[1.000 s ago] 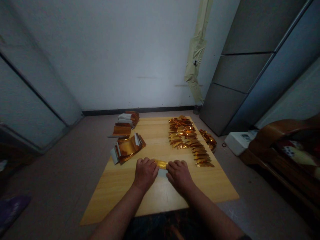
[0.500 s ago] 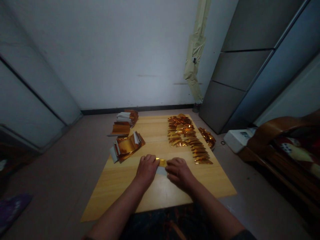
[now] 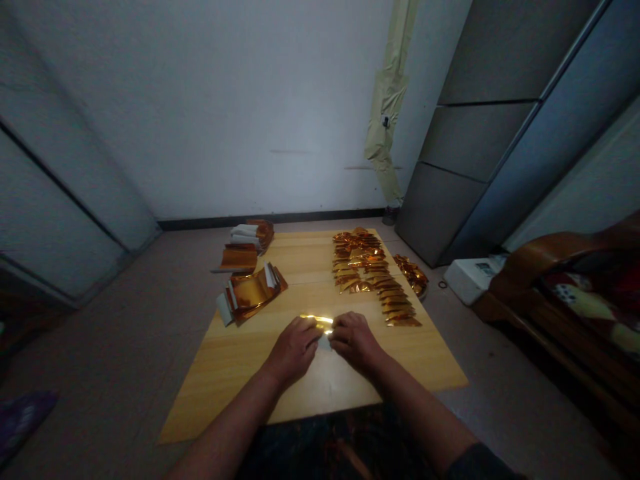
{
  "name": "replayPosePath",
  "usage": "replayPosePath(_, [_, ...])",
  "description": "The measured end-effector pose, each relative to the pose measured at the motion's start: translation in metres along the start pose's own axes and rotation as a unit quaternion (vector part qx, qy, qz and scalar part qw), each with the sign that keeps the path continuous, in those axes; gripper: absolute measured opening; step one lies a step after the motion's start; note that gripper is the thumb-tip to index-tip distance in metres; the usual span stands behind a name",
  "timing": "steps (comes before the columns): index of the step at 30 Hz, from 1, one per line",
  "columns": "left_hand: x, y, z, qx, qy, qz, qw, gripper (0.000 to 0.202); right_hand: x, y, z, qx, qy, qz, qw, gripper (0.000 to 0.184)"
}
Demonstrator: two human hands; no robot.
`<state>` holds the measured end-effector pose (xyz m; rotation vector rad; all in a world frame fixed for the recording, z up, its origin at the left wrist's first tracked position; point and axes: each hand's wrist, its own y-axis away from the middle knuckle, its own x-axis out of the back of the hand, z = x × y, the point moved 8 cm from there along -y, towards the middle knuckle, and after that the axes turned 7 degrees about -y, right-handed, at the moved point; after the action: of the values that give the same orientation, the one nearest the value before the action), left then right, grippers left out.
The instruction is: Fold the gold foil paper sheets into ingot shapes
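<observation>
My left hand (image 3: 294,348) and my right hand (image 3: 353,341) rest side by side on a yellow wooden board (image 3: 240,373), fingers curled and pinching a small sheet of gold foil paper (image 3: 319,323) between them. The foil's shiny top edge shows above the knuckles and a pale underside shows between the hands. Most of the sheet is hidden under my fingers.
A fanned stack of gold foil sheets (image 3: 250,293) lies left of the hands, with two more stacks (image 3: 246,248) behind. A long row of folded gold pieces (image 3: 373,277) runs along the board's right side. A grey cabinet (image 3: 480,147) and a wooden chair (image 3: 565,287) stand at right.
Both hands have drawn closer together over the foil, covering more of it. The view has shifted slightly.
</observation>
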<state>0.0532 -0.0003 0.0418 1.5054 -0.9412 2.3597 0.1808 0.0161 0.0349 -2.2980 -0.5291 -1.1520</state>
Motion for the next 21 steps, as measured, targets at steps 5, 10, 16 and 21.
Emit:
replayPosePath(5, [0.0010, 0.0013, 0.0004, 0.003, -0.001, 0.002, 1.000, 0.020, 0.0024, 0.0018, -0.0007, 0.006, -0.034, -0.006, 0.999, 0.008])
replayPosePath(10, [-0.0020, 0.0019, -0.0037, 0.017, 0.008, 0.012, 1.000, 0.022, -0.0029, -0.0028, 0.0055, -0.037, -0.010, 0.007, 0.999, 0.005])
replayPosePath(16, [0.0011, 0.0012, -0.0018, 0.034, 0.009, 0.016, 0.999, 0.014, -0.0035, -0.0040, 0.0057, -0.046, -0.025, 0.013, 0.999, 0.007])
replayPosePath(21, [0.0020, 0.0018, -0.0021, 0.054, -0.013, 0.019, 0.998, 0.015, 0.0047, 0.0014, 0.0042, -0.041, -0.073, 0.024, 0.996, 0.017])
